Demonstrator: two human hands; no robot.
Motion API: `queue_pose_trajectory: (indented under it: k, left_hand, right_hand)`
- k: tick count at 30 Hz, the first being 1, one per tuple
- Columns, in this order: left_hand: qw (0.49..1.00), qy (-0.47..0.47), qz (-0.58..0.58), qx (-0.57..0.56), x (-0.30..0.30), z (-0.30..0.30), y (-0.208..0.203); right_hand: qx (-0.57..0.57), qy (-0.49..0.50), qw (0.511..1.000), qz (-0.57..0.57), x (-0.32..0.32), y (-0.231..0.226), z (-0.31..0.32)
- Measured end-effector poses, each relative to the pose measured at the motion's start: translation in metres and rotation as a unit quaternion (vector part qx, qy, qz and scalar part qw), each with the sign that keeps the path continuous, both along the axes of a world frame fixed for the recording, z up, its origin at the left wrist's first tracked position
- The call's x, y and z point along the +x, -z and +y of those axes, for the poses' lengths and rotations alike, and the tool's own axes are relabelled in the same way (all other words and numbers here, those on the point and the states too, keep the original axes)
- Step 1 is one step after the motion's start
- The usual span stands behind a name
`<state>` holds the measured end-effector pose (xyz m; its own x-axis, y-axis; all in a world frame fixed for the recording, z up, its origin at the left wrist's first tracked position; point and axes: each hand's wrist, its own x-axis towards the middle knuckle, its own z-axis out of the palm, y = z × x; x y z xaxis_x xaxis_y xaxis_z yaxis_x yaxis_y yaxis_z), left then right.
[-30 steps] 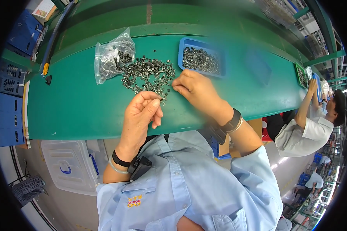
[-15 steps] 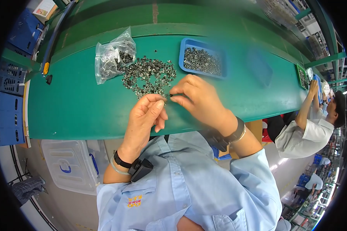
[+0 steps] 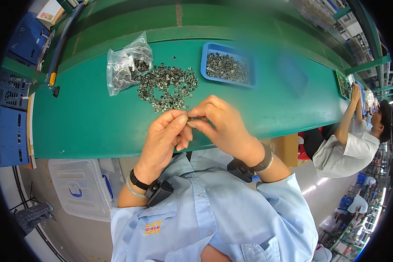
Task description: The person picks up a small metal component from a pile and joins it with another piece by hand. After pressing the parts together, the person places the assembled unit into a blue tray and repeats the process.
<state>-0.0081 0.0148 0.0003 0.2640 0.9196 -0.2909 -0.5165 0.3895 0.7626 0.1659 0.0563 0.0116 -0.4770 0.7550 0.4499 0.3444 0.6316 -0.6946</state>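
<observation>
My left hand (image 3: pixel 165 133) is closed in a pinch, thumb against index finger, on a small metal part (image 3: pixel 188 119) mostly covered by the fingertips. Opposite it, my right hand (image 3: pixel 220 124) pinches at the same spot, its thumb and index finger meeting the left fingertips. The small dark part in the right fingertips is hidden now. Just beyond both hands lies a loose pile of small shiny metal parts (image 3: pixel 168 85) on the green table (image 3: pixel 87 126).
Left of the pile, a clear plastic bag (image 3: pixel 120 72) holds more such parts. A blue tray (image 3: pixel 228 82) of small metal parts stands behind my right hand. Below the table at left is a lidded clear box (image 3: pixel 76 187). A co-worker (image 3: pixel 347 150) sits at the far right.
My right hand has moved slightly left and nearer me, bringing its fingertips against the left ones. The dark part it pinched has gone out of sight between the fingers.
</observation>
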Motion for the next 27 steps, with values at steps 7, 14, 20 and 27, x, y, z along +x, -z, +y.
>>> queue_pose_trajectory:
  k: [7, 14, 20, 27]
  left_hand:
    - [1.000, -0.010, 0.000, 0.002, 0.0014, -0.0048, -0.0048]
    - [0.999, -0.006, -0.044, -0.005, -0.0022, -0.0086, -0.0011]
    - [0.999, -0.011, -0.030, -0.006, -0.0002, -0.0102, -0.0051]
    - [1.000, -0.014, -0.007, 0.003, 0.0046, -0.0109, -0.0034]
  right_hand:
    - [0.059, 0.018, 0.997, -0.037, -0.0041, -0.0043, -0.0069]
    - [-0.015, 0.009, 0.999, 0.028, -0.0041, -0.0030, -0.0094]
    - [0.043, 0.012, 0.999, 0.026, 0.0001, 0.0012, -0.0087]
    - [0.055, 0.006, 0.998, 0.033, 0.0039, 0.0015, -0.0090]
